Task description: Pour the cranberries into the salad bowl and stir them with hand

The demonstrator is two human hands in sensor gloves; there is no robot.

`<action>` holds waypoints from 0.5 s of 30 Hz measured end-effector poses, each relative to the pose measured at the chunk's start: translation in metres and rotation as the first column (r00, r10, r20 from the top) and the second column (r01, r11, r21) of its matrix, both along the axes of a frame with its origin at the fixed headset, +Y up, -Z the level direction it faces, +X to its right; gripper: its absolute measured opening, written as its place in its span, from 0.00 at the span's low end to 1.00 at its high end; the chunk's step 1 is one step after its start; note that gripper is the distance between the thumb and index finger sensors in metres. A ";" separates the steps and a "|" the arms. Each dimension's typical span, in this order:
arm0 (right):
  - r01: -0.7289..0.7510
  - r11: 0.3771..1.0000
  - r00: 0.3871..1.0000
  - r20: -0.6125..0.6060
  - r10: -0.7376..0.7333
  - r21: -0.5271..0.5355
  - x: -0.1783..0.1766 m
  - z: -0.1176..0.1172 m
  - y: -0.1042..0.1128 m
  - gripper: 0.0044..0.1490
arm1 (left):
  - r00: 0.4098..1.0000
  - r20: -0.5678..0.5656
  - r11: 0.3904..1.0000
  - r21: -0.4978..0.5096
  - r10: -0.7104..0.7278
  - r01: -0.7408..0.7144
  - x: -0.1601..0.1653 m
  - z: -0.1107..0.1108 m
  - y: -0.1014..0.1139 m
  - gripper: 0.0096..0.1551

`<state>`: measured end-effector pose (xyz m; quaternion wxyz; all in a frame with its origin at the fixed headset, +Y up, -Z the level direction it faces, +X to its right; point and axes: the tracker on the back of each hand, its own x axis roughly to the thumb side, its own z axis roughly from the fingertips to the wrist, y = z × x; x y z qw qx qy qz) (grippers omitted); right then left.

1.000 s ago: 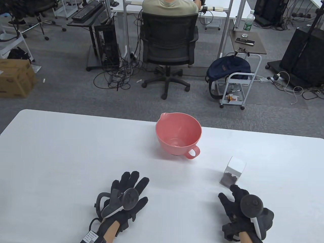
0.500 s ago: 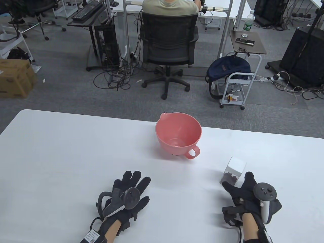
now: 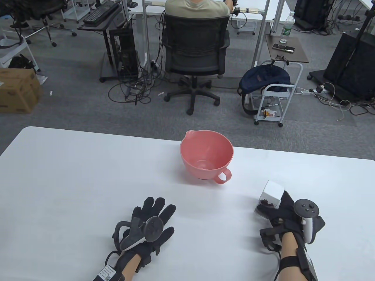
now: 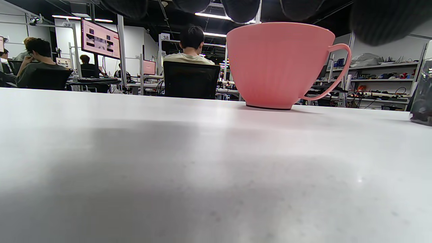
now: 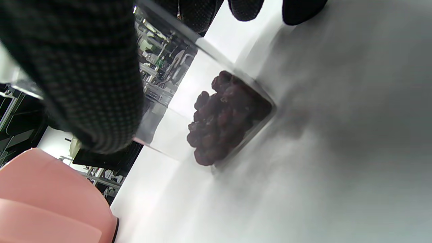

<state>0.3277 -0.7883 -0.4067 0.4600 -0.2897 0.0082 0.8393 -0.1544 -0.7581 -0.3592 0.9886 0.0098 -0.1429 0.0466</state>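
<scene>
A pink salad bowl (image 3: pixel 205 150) with a handle and a spout stands empty mid-table, also seen in the left wrist view (image 4: pixel 276 64) and the right wrist view (image 5: pixel 50 199). A clear square container (image 3: pixel 271 194) with dark cranberries (image 5: pixel 219 118) in its bottom stands to the bowl's near right. My right hand (image 3: pixel 274 205) grips it, with the thumb (image 5: pixel 84 84) on one side and the fingers on the other. My left hand (image 3: pixel 155 210) lies flat on the table, fingers spread, holding nothing.
The white table (image 3: pixel 73 175) runs wide to the left of the bowl. Beyond its far edge a person sits in an office chair (image 3: pixel 194 49), with a trolley (image 3: pixel 275 99) and a backpack nearby.
My right hand moved forward from behind the container, turned on edge, and closed around it. The left hand crept slightly forward, still flat. The bowl has not moved.
</scene>
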 end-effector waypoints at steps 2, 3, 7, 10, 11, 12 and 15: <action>0.010 1.000 1.000 0.001 -0.010 0.001 -0.002 -0.002 0.000 0.66 | 1.000 0.000 1.000 -0.002 -0.006 0.006 0.000 0.000 0.000 0.43; 0.008 1.000 1.000 0.004 -0.008 0.004 -0.003 -0.002 0.000 0.65 | 1.000 0.000 1.000 -0.002 -0.004 0.004 0.000 0.000 0.000 0.43; 0.022 0.998 1.000 -0.014 -0.021 0.065 -0.011 0.001 0.002 0.62 | 1.000 -0.003 1.000 0.002 0.009 -0.009 -0.001 0.000 0.001 0.43; 0.040 0.994 0.997 -0.066 -0.034 0.101 -0.020 0.005 0.006 0.61 | 1.000 -0.002 1.000 -0.003 0.014 -0.014 -0.002 0.000 0.001 0.43; 0.038 0.993 0.997 -0.074 -0.030 0.113 -0.022 0.007 0.007 0.61 | 1.000 -0.001 1.000 -0.005 0.016 -0.016 -0.002 0.000 0.001 0.43; 0.019 0.991 0.997 -0.082 -0.008 0.134 -0.027 0.010 0.010 0.61 | 1.000 0.001 1.000 -0.009 0.018 -0.018 -0.002 0.000 0.001 0.43; 0.011 0.986 0.990 -0.139 0.012 0.164 -0.037 0.018 0.017 0.61 | 1.000 0.009 1.000 -0.018 0.010 -0.010 0.000 0.000 -0.001 0.43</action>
